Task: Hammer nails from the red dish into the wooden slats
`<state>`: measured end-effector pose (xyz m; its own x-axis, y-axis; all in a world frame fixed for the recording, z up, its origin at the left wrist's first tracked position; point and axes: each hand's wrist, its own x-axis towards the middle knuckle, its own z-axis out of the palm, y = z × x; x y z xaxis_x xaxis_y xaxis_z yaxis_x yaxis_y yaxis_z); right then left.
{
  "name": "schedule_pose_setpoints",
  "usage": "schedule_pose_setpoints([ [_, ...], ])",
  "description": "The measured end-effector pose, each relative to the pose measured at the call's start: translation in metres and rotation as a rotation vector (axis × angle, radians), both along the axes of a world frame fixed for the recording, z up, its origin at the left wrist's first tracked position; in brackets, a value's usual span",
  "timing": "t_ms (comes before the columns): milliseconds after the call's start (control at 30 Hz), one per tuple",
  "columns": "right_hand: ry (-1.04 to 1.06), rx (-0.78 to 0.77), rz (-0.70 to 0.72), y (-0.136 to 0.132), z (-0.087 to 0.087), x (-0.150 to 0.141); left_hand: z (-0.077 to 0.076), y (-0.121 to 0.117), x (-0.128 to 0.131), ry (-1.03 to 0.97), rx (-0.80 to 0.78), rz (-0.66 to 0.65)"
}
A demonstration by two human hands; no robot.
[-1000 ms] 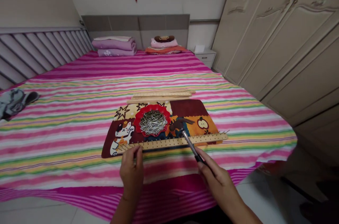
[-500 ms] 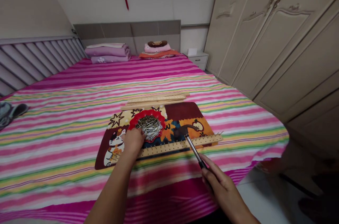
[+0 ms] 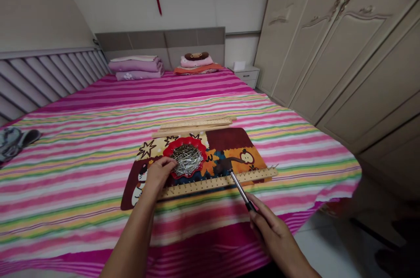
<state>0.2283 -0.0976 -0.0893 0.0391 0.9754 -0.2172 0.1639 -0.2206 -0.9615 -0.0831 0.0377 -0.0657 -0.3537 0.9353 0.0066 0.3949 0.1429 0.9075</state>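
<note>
A red scalloped bowl (image 3: 168, 150) full of silvery nails (image 3: 187, 159) stands on a patterned mat (image 3: 226, 139). At the bowl's left rim is my left hand (image 3: 160, 174), its fingers pinched together; anything between them is too small to make out. My right hand (image 3: 271, 227) grips a hammer (image 3: 240, 188) by its black handle, with the metal shaft slanting up and left. The dark hammer head lies over the mat and blends with its print. Along the mat's near edge lies a wooden strip (image 3: 213, 183) with rows of holes and several nails standing in it.
More wooden strips (image 3: 197, 124) lie just beyond the mat on the striped bedspread (image 3: 82, 155). Folded bedding (image 3: 136, 68) is stacked by the headboard (image 3: 193, 39). Dark cloth items (image 3: 16, 143) lie at the left, and a wardrobe (image 3: 315, 50) stands to the right.
My left hand has drawn back from among the nails to the bowl's left rim. My right hand still holds the hammer in nearly the same place.
</note>
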Motion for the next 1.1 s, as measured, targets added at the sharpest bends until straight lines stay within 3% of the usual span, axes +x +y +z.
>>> schedule_pose_setpoints([
  [233,0.079,-0.027,0.0,0.0,-0.001,-0.003,0.021,-0.024,0.008,-0.498,0.072,0.139],
  [567,0.145,-0.077,-0.027,-0.005,0.003,-0.009,0.032,-0.079,-0.002,-0.658,-0.01,0.151],
  [800,0.178,-0.077,-0.014,-0.007,-0.001,-0.012,0.004,-0.106,0.013,-0.717,-0.036,0.248],
  [933,0.161,-0.085,0.002,-0.006,0.001,-0.013,-0.012,-0.109,0.025,-0.807,-0.06,0.325],
  [1100,0.15,-0.091,0.009,-0.008,0.009,-0.013,-0.021,-0.106,0.029,-0.958,-0.074,0.439],
])
